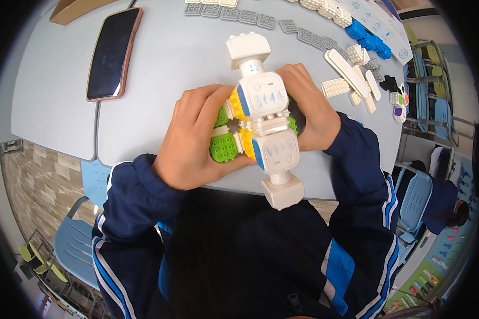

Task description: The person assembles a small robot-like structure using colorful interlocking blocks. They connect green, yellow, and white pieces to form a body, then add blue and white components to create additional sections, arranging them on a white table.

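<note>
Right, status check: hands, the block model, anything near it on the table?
Left hand and right hand both grip the block model. Model held above table. Phone left, loose white pieces right.

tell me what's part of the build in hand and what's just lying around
In hand: block model, held by left hand and right hand.
Lying about: phone, grey plates, white bricks, blue bricks, box.

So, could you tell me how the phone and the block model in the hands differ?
The phone lies flat and untouched on the table; the model is gripped between the left hand and right hand. The phone is a dark slab; the model is white with green, yellow and blue parts.
</note>
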Tool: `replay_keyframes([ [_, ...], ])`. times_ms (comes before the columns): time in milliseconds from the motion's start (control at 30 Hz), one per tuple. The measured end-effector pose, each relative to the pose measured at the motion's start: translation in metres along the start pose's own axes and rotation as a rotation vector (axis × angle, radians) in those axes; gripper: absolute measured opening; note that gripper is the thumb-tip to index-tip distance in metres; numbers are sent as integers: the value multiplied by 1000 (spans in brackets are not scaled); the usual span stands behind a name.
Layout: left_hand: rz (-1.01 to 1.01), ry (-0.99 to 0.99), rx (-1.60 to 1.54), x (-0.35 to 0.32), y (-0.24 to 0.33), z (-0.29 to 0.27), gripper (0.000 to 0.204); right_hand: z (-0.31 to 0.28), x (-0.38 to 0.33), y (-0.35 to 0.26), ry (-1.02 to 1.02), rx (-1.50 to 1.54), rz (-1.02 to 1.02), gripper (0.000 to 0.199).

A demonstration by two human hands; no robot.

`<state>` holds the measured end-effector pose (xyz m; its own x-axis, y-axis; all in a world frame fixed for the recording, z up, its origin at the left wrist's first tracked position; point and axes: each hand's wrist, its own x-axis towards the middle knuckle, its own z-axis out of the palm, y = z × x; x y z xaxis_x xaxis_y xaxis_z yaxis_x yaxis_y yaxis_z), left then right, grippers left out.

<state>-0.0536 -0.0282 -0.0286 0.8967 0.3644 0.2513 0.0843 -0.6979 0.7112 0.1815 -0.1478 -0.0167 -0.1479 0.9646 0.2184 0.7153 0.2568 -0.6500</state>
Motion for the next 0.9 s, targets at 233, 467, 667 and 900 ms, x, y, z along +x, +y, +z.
replay_keyframes([
  [233,99,57,-42,5,-2,2,77,14,4,-1,67,72,-86,85],
  [467,231,44,39,11,-15,2,68,16,4,6,160,110,-171,70],
  [667,338,-69,100,26,-6,-8,64,26,0,12,229,121,-218,77],
  [900,-494,-187,-914,-27,-42,9,69,26,-1,9,220,111,-207,80],
])
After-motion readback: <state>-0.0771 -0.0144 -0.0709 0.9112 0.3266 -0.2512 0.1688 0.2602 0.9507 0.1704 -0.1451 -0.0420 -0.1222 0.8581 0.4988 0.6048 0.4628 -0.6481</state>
